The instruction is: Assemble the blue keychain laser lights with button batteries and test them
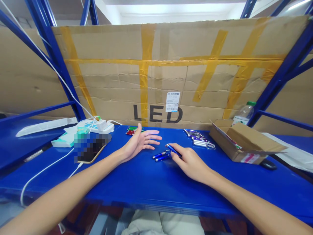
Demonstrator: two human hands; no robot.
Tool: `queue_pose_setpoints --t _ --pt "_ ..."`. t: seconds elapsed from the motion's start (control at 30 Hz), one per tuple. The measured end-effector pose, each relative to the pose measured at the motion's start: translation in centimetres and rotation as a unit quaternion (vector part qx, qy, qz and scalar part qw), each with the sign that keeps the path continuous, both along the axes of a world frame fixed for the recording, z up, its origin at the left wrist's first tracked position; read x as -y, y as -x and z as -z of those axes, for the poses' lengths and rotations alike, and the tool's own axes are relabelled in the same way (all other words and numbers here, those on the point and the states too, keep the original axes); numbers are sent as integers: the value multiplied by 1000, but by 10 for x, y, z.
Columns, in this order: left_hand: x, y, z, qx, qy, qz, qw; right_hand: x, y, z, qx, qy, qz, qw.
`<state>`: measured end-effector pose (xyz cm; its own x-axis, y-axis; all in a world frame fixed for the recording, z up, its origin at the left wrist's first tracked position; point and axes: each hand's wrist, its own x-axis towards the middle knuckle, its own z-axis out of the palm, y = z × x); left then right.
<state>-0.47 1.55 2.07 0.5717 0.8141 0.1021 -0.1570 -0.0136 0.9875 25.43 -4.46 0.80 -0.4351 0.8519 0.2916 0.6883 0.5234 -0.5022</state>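
Observation:
My left hand (141, 142) is raised over the blue table (151, 186), palm turned inward and fingers spread, holding nothing. Between the fingers and thumb of my right hand (189, 161) is a blue metal penlight (173, 149). Just left of that hand, more blue penlights (160, 156) lie on the table, their right ends partly hidden by my fingers. Behind my left hand sit green and red penlights (131, 131), partly covered by the hand. Farther right, a row of purple and silver penlights (199, 138) with rings or clips lies near the back.
An open cardboard box (223, 143) stands at the right, with a bottle (245, 112) behind and a black mouse (268, 164) beside it. On the left are a phone (94, 150), a tissue pack (64, 139), a power strip (97, 126) and white cables. Cardboard (110, 81) forms the back wall.

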Motion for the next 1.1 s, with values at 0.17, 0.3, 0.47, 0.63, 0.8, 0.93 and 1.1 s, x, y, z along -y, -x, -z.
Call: queue_pose_setpoints --t 0.17,0.3,0.47,0.63,0.8,0.93,1.1 --pt "0 0 -2 3 2 -2 1000 -1 -2 3 16 2 -49 999" --pt "0 0 -3 8 7 -2 1000 0 -1 3 33 15 -59 998" --pt "-1 0 0 3 11 1 1000 5 2 0 11 37 -84 996" --pt "-3 -1 4 -6 8 -11 1000 5 1 1 -6 23 -92 995" --pt "-5 -2 6 -36 -15 -40 998 2 -2 3 41 -7 -143 989" --pt "-8 -1 9 -50 -32 -31 998 1 -3 3 60 -2 -158 986" --pt "-8 0 13 -71 -48 -24 996 0 -3 6 75 9 -168 983"
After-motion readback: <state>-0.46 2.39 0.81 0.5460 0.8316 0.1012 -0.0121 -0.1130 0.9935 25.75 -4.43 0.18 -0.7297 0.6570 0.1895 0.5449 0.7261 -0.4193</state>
